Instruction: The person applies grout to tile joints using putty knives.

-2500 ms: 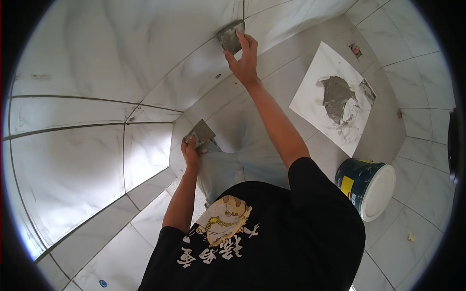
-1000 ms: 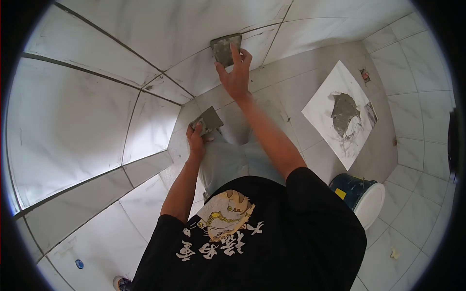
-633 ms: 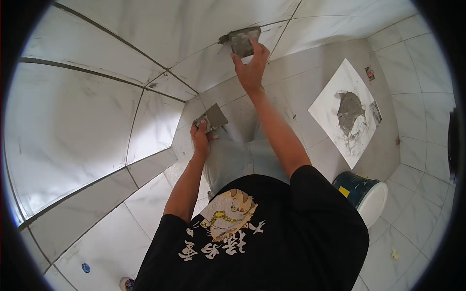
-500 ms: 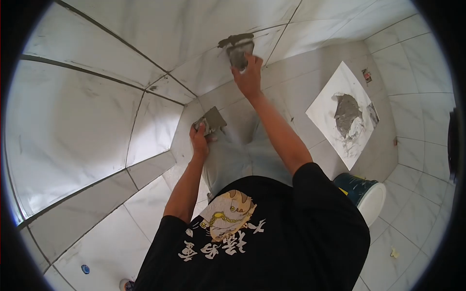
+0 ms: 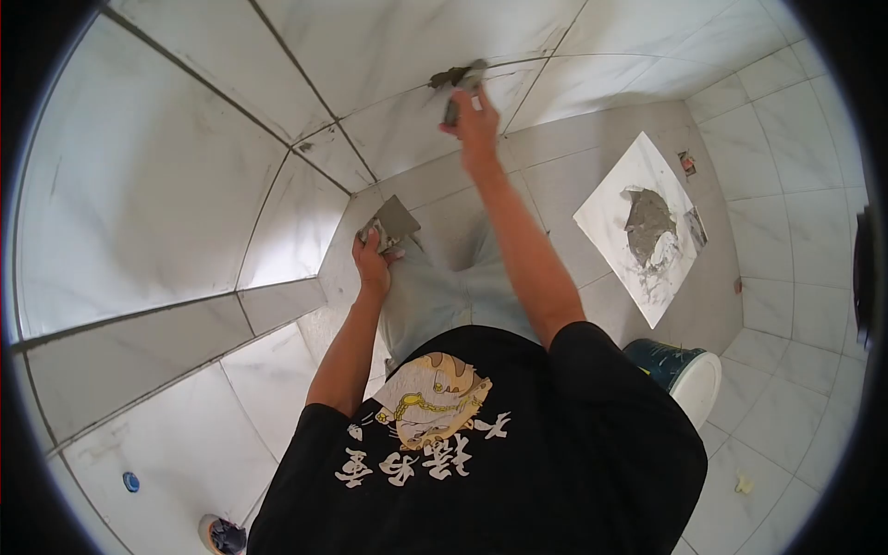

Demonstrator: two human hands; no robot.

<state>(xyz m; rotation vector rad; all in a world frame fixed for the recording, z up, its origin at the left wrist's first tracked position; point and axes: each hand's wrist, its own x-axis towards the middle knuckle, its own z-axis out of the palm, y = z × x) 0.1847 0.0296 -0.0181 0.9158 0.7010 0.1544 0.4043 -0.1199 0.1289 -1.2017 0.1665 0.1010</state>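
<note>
My right hand (image 5: 477,128) is closed round a grout-smeared scraper (image 5: 474,78), held tilted against the marble-look wall tile (image 5: 398,129). A dark patch of wet grout (image 5: 449,78) lies on the tile joint beside the blade. Lower and to the left, my left hand (image 5: 373,266) grips a flat square scraper (image 5: 398,218) with grey paste on it, above my lap and apart from the wall. How the fingers wrap its underside is hidden.
At the right, a white tile (image 5: 606,217) lies on the grey floor with a heap of grey mortar (image 5: 649,222). A dark bucket (image 5: 659,361) with a white lid stands by my right side. A blue cap (image 5: 131,482) and a small round container (image 5: 222,534) are at lower left.
The right-hand scraper has turned from face-on to nearly edge-on and shifted slightly right along the joint. My left hand stays about where it was. The whole view has shifted a little.
</note>
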